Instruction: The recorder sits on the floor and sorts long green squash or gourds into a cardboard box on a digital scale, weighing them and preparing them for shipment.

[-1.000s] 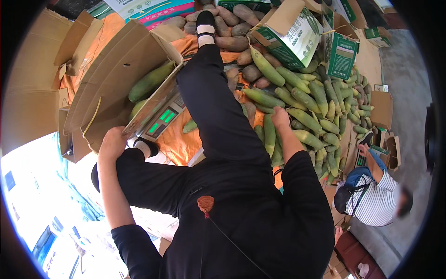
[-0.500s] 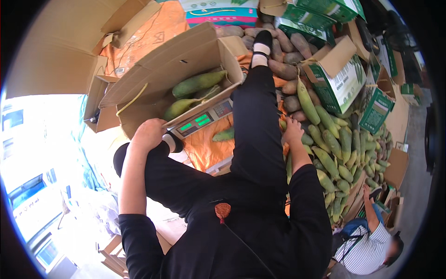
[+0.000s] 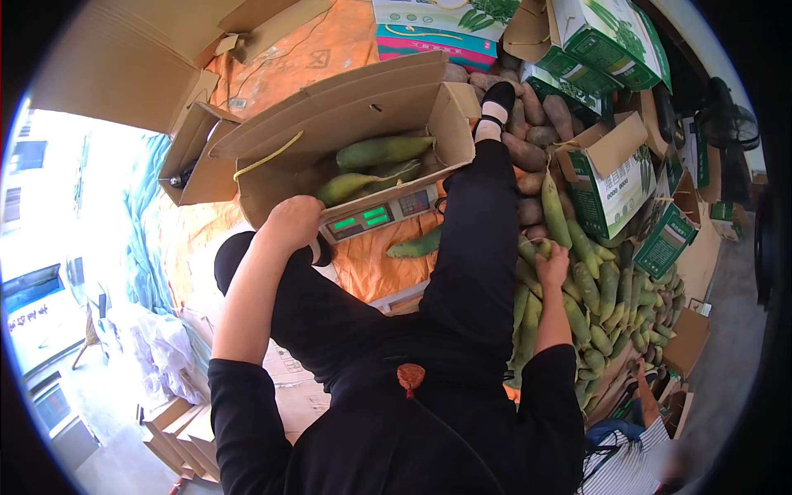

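Note:
My left hand (image 3: 294, 223) is closed on the near left corner of an open cardboard box (image 3: 276, 165) with a yellow cord handle. Several green radishes (image 3: 384, 152) lie inside the box. It rests on a scale whose panel (image 3: 363, 219) shows lit green digits and a keypad. On the right, my right hand (image 3: 553, 266) reaches into a big heap of green radishes (image 3: 609, 289). Its fingers curl round the top of one radish (image 3: 528, 250), partly hidden by the hand. A single green radish (image 3: 417, 244) lies in front of the scale, beside my leg.
Purplish radishes (image 3: 528, 148) lie around my foot. Green and white cartons (image 3: 615, 177) stand behind the heap, more (image 3: 610, 41) at the top right. A person in a striped shirt (image 3: 631, 454) is at the lower right. Flattened cardboard (image 3: 301, 400) lies at lower left, orange sheeting (image 3: 289, 62) behind the box.
The view has shifted, so the box and scale sit farther right. My right hand has moved nearer across the radishes and now curls round one. My left hand stays on the box edge.

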{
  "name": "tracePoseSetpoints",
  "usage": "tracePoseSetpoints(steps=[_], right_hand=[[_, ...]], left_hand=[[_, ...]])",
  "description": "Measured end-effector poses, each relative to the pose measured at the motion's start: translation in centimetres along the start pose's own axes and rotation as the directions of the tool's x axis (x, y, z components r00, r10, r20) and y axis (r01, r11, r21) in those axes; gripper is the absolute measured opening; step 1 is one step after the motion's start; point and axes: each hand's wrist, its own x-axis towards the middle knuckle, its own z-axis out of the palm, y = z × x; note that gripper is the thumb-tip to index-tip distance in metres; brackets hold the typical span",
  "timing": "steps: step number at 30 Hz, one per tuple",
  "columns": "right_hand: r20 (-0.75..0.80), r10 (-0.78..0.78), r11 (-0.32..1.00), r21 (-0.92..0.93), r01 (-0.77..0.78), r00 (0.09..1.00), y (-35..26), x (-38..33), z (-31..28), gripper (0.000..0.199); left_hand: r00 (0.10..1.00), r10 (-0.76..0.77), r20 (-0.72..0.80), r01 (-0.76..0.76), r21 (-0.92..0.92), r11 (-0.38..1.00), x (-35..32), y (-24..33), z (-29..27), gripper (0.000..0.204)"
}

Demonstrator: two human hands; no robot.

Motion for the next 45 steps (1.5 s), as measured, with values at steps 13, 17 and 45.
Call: tracePoseSetpoints(steps=[13,17,45], right_hand=[[-0.295,0.059,0.26,0.927,0.271,0.954,-10.8,1.8,-20.2,0.038],[-0.312,-0.177,-0.019,0.949,0.314,0.933,-18.6,1.3,-23.4,0.036],[0.096,-0.043,0.783,0.622,-0.026,0.994,-6.8,4.8,-9.0,0.02]], left_hand=[[0.999,0.01,-0.031,-0.01,0.011,1.0,0.7,-0.2,0.6,0.016],[1.0,0.015,-0.024,-0.015,0.011,1.0,0.9,-0.1,0.4,0.016],[0.999,-0.005,0.053,0.009,-0.071,0.997,0.1,1.4,-1.4,0.021]])
